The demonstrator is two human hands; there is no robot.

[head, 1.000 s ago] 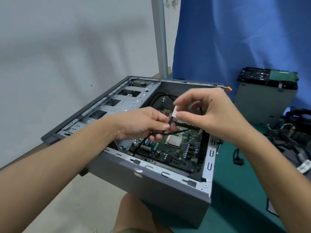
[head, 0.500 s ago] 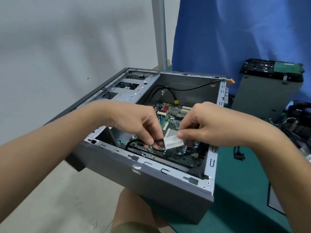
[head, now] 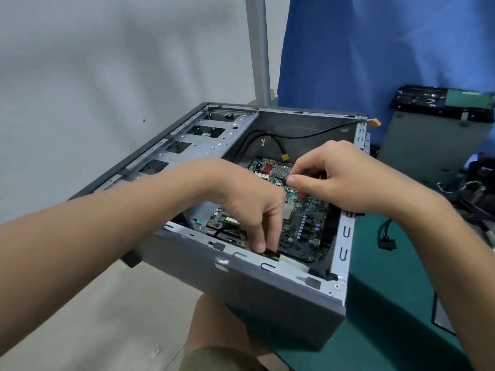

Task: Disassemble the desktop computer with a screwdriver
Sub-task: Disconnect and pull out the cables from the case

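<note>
The open grey computer case [head: 270, 298] lies on its side at the corner of the green table, with the green motherboard [head: 308, 226] bare inside. My left hand [head: 249, 204] reaches down to the near rim, and its fingertips pinch a small dark connector [head: 271, 254]. A white tab [head: 290, 261] on that connector lies along the rim. A black cable [head: 218, 232] loops up from the board beside that hand. My right hand [head: 340, 178] hovers over the middle of the board, fingers curled, thumb close to forefinger, nothing visible between them. No screwdriver is in view.
A second black cable with a yellow plug [head: 284, 156] hangs along the case's back wall. To the right stand a grey metal box [head: 428, 151] topped by a drive [head: 439, 101], a tangle of cables [head: 479, 188] and a loose black plug [head: 385, 241]. A metal pole [head: 258, 49] rises behind.
Both hands came down from above the case. My left hand carried the connector to the near rim. My right hand let go of the white tab and drew back over the board.
</note>
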